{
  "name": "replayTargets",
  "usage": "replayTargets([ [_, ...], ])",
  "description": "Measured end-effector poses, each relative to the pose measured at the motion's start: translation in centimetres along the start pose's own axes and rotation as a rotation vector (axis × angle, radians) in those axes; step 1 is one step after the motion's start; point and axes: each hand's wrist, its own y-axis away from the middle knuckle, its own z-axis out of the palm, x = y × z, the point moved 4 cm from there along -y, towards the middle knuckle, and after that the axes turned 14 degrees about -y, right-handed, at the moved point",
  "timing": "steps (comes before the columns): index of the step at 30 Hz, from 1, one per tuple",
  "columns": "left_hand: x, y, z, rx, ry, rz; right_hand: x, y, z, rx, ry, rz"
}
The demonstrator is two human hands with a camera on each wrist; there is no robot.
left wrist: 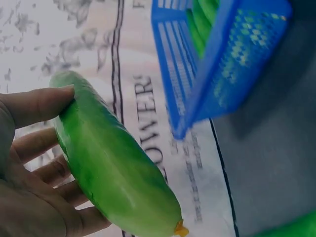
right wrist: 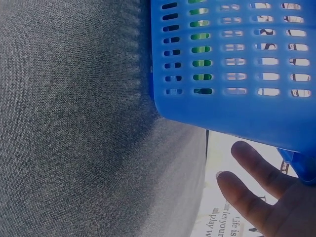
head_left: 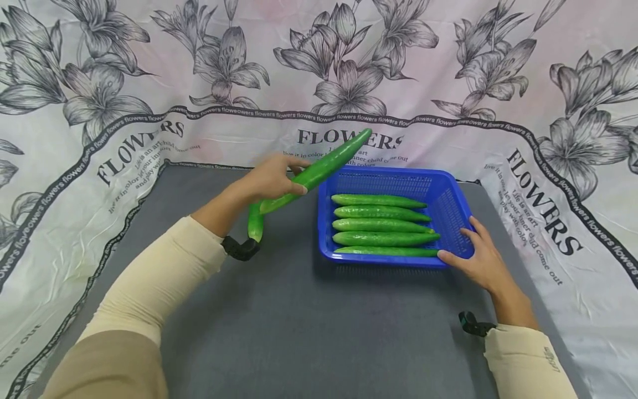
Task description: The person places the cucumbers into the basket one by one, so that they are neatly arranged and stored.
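My left hand grips a long green cucumber, tilted with its far end up to the right, left of the blue basket. In the left wrist view the thumb and fingers close around the cucumber, whose near end has a small yellow tip. Below that hand another cucumber lies on the table, partly hidden. Several cucumbers lie side by side in the basket. At its right front corner my right hand rests on the rim, fingers mostly straight; two fingers extend beside the basket wall.
The basket stands toward the back right of the grey table. A white cloth with printed flowers rises behind the table and along its sides. Dark wrist straps with small cameras sit at both cuffs.
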Motion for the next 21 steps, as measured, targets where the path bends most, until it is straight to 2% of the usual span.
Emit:
replayTargets([
  [9, 4.4, -2.6, 3.2, -0.090, -0.045, 0.103, 0.0, -0.1, -0.1, -0.011, -0.001, 0.000],
  [14, 6.1, -3.7, 5.2, -0.163, -0.038, 0.103, -0.1, 0.0, 0.0, -0.008, 0.008, -0.008],
  [21, 7.8, -5.5, 7.6, -0.208, -0.007, 0.128, -0.1, 0.0, 0.0, 0.003, 0.006, -0.010],
])
